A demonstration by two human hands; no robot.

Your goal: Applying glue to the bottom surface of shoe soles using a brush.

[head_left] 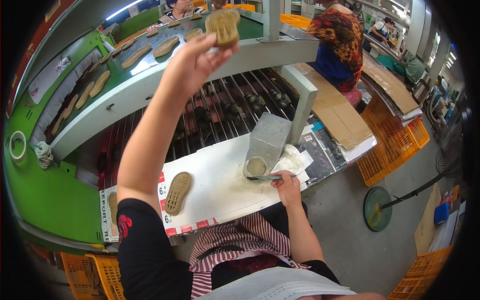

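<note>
Shoe sole (223, 26), tan and ridged, is held up high in the left hand (192, 67), pinched at its near edge between thumb and fingers above the far conveyor belt (150, 55). The right hand (286, 187) is closed around a thin brush (270, 177), whose tip reaches left to the rim of a small glue pot (256, 167) standing on the white desk (220, 185). Just behind the pot stands a grey metal can (270, 137), with a crumpled white cloth (291, 159) to its right. A second sole (178, 192) lies tread up on the near left part of the desk, well apart from both hands. More soles (165, 46) lie in rows along the green belt, running far and left. A roll of tape (18, 145) sits on the green surface at the left edge. At the far right, a person in a patterned top (337, 35) stands beside flat cardboard sheets (335, 110) and orange crates (395, 135).
</note>
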